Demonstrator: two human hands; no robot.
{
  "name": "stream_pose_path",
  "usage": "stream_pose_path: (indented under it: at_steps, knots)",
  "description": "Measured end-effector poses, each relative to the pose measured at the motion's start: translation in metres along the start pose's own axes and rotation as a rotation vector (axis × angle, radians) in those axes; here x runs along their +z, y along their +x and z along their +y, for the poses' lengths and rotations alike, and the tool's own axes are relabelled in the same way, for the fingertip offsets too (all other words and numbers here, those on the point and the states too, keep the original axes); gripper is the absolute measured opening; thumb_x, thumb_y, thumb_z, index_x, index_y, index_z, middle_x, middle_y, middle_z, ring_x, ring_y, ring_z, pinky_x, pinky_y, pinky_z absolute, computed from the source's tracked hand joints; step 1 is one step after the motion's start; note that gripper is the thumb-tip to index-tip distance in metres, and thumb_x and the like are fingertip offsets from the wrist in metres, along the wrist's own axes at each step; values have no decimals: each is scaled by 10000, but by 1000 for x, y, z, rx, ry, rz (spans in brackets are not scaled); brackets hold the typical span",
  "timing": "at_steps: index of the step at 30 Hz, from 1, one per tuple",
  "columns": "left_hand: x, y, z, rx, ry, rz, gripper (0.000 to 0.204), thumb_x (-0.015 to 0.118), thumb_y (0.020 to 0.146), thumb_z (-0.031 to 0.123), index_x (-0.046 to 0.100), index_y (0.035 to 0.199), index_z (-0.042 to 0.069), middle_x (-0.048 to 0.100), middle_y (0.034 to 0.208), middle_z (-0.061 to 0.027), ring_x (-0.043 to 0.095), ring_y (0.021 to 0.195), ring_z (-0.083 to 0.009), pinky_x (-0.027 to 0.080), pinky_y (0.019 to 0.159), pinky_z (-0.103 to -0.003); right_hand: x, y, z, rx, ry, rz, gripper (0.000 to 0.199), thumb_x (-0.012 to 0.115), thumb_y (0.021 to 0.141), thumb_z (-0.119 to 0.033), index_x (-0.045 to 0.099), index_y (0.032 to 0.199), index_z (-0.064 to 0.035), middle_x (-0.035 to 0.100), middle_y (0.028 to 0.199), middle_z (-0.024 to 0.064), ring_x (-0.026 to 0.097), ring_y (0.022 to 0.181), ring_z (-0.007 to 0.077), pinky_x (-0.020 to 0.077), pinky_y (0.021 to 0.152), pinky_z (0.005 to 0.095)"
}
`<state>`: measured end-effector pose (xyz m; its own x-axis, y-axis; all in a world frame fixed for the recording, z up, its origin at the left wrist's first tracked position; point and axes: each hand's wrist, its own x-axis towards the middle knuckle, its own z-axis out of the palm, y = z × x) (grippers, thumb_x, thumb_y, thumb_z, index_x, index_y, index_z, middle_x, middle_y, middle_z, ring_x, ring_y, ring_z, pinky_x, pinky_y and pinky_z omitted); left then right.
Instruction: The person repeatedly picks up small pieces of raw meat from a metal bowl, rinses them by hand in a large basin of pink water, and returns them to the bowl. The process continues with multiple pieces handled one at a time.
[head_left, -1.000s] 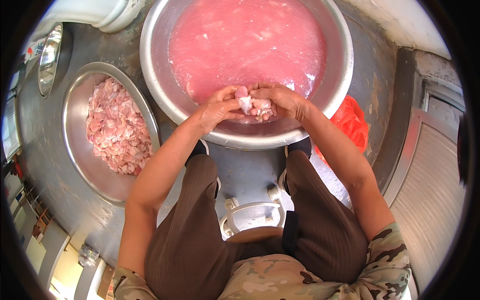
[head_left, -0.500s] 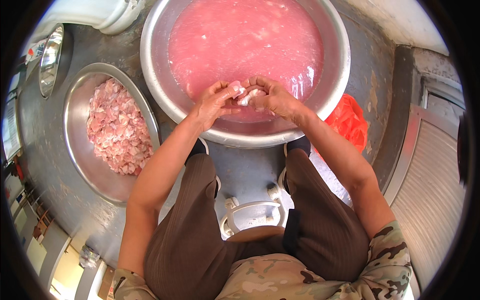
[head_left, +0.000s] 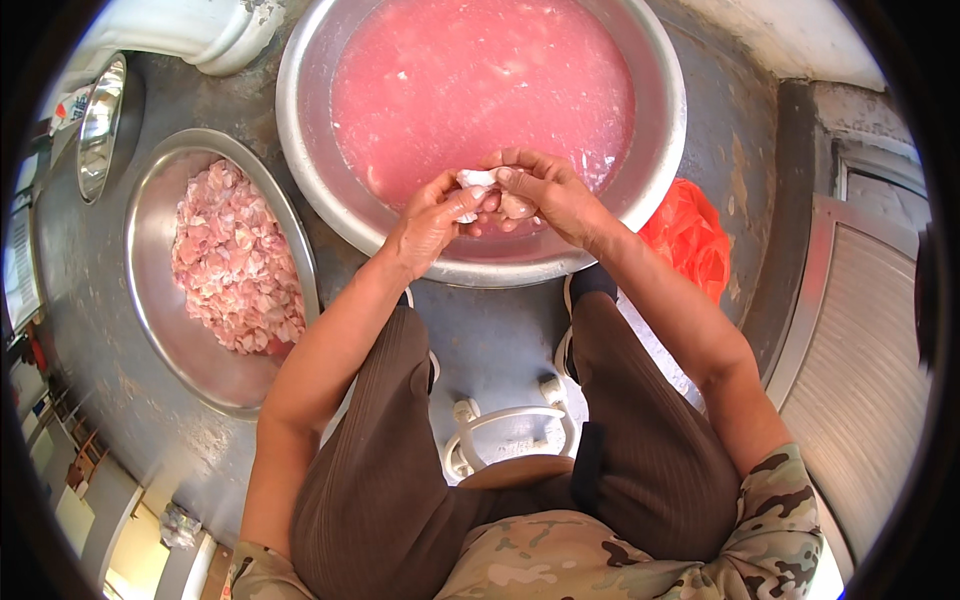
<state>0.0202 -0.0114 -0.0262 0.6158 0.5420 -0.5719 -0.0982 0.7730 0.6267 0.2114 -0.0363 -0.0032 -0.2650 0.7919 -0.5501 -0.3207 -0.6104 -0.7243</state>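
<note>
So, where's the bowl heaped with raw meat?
In the head view, the bowl sits on the left, beside the large basin and next to the left forearm.

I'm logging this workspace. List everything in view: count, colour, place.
Large round metal basin: 1, silver, top centre
Cloudy liquid: 1 pool, pink, inside that basin
Wide round metal basin: 1, silver, left
Raw meat heap: 1, pale pink, in left basin
Shiny metal bowl: 1, silver, upper left
Crumpled plastic bag: 1, red, right of large basin
Low stool: 1, white and brown, under person
Ribbed panel: 1, pale grey, far right
Floor: 1, grey, all around
Distant clutter: uncounted, mixed colours, far left
Held raw meat: count unclear, whitish pink, above large basin
Trousers: 1 pair, brown, lower centre
Top: 1, camouflage, bottom edge
Left hand: 1, bare, on held meat
Right hand: 1, bare, on held meat
</note>
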Motion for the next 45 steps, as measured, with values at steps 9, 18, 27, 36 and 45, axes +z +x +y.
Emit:
stream_pose_path:
  at_steps: [9, 18, 27, 36, 45]
  knots:
    - [2, -6, -1, 69, -143, -23, 337, 455, 942, 257, 550, 1087, -32, 610, 1028, -131, 609, 910, -212, 502, 781, -331, -9, -10, 1, -11, -9, 127, 184, 550, 900, -108, 550, 1056, -10, 613, 862, 67, 578, 683, 117, 467, 547, 223]
    - [4, 6, -8, -19, -276, 114, 315, 570, 898, 144, 497, 1183, 35, 586, 1114, -98, 579, 996, -198, 477, 880, -368, 14, -2, 21, -342, -265, 64, 257, 541, 860, 51, 532, 1111, -1, 591, 997, 40, 563, 943, 88, 475, 823, 239]
    - [6, 11, -3, 4, -358, 56, 278, 540, 894, 84, 509, 1170, 57, 583, 1098, -83, 578, 987, -197, 482, 879, -350, -6, 3, 29, -369, -431, 74, 276, 488, 843, 56, 565, 1103, 3, 596, 967, 29, 501, 731, 28, 429, 633, 189]
    - [2, 7, -11, 162, -264, 117, 290, 556, 881, 63, 516, 1167, 85, 570, 1129, -62, 573, 1012, -183, 494, 843, -328, -3, -16, 1, -164, -10, 169, 274, 493, 826, -18, 563, 1090, 0, 550, 732, 26, 444, 568, 39, 350, 491, 198]
    - [4, 9, -9, 151, -144, 81, 253, 526, 903, 89, 524, 1156, 79, 590, 1096, -63, 577, 1002, -177, 513, 800, -334, -3, 9, 3, -73, -298, 146, 299, 649, 844, -258, 577, 994, -9, 525, 651, 8, 485, 555, 68, 352, 449, 219]
